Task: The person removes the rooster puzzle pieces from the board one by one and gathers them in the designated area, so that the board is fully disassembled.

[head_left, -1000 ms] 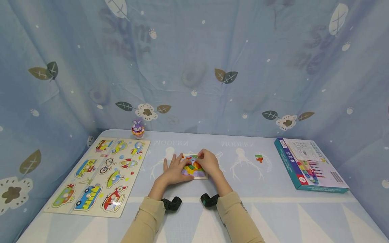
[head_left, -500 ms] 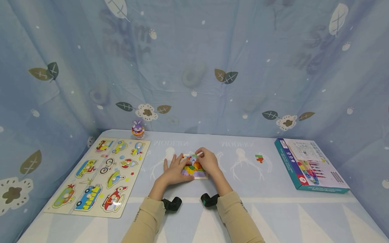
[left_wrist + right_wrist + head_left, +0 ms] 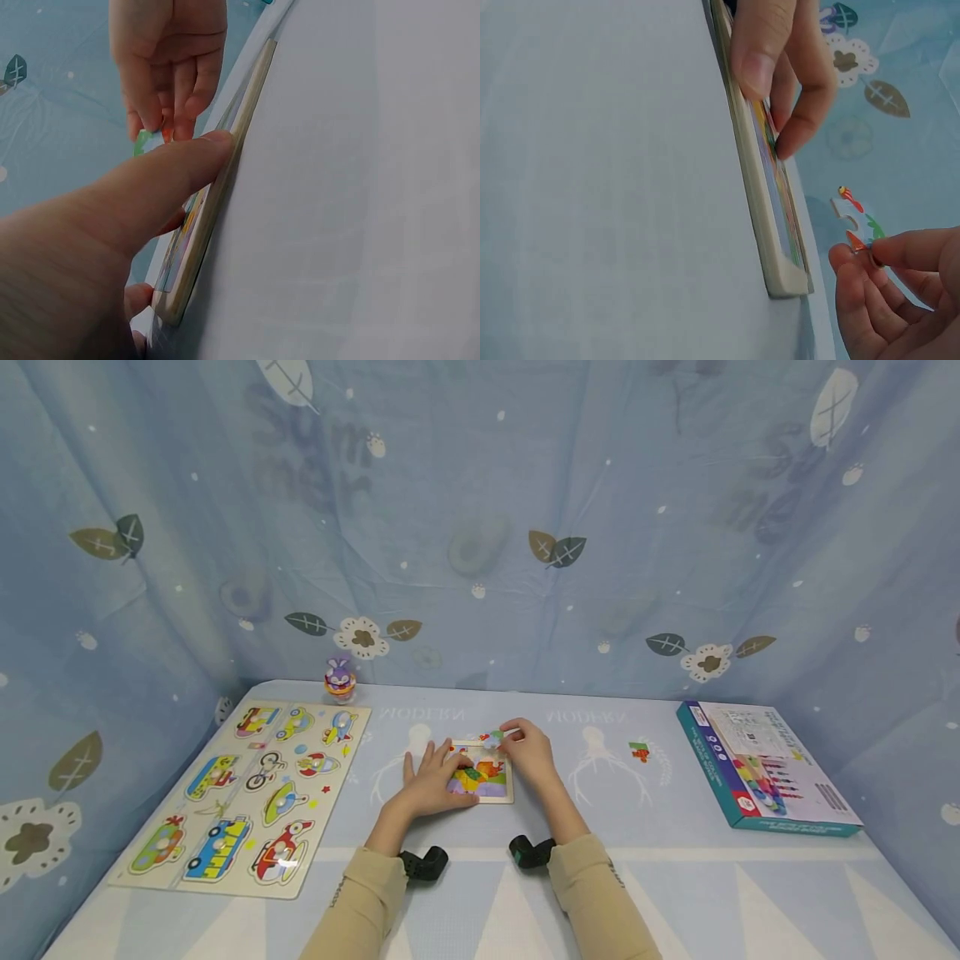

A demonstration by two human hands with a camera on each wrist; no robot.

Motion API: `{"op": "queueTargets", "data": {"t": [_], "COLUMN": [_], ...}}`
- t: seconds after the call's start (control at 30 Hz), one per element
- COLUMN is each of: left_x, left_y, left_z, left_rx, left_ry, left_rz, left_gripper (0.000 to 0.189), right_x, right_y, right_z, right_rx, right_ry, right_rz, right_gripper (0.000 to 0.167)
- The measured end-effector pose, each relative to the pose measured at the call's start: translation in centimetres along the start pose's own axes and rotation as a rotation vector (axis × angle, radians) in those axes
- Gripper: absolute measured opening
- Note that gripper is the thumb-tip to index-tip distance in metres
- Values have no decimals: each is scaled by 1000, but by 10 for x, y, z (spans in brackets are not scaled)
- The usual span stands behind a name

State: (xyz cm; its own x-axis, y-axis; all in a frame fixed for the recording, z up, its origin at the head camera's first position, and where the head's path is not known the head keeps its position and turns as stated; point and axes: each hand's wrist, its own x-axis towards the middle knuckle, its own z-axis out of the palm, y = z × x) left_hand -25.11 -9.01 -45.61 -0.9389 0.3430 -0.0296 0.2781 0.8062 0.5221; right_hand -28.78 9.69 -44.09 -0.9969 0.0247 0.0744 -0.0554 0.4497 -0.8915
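Observation:
My left hand (image 3: pixel 429 785) lies over the left part of a small wooden-framed jigsaw puzzle (image 3: pixel 495 802), fingers spread. Its thumb rests on the near rim and the index fingertip touches the picture. Between thumb and fingertips, my right hand (image 3: pixel 527 752) pinches a jigsaw piece (image 3: pixel 862 223), pale blue with green and red parts. The piece is raised and tilted above the puzzle's far edge. Orange, yellow and purple picture parts show in the frame, with a pale area along its upper part.
A loose green and red jigsaw piece (image 3: pixel 640 752) lies to the right. A vehicle peg board (image 3: pixel 311 852) sits at the left, with a purple rabbit figure (image 3: pixel 341 680) behind it. A flat box (image 3: pixel 780 768) lies at the far right. A blue curtain (image 3: pixel 480 527) hangs behind.
My right hand has lifted the jigsaw piece out of the puzzle's upper part and moved slightly right and away, uncovering the pale area. My left hand has stayed in place.

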Motion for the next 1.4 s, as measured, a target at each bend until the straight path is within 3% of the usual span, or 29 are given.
{"op": "queueTargets", "data": {"t": [0.2, 0.53, 1.4], "left_x": [-1, -3, -5], "left_y": [0, 3, 4], "left_z": [0, -1, -2], "left_rx": [13, 32, -2], "left_ry": [-2, -22, -31], "left_rz": [3, -1, -14], "left_gripper": [60, 65, 64], "right_x": [1, 3, -1], "right_y": [5, 14, 40], "right_z": [-11, -34, -87], "right_rx": [135, 129, 92], "right_ry": [40, 91, 195], "right_rz": [45, 106, 162], "right_gripper": [20, 22, 29]}}
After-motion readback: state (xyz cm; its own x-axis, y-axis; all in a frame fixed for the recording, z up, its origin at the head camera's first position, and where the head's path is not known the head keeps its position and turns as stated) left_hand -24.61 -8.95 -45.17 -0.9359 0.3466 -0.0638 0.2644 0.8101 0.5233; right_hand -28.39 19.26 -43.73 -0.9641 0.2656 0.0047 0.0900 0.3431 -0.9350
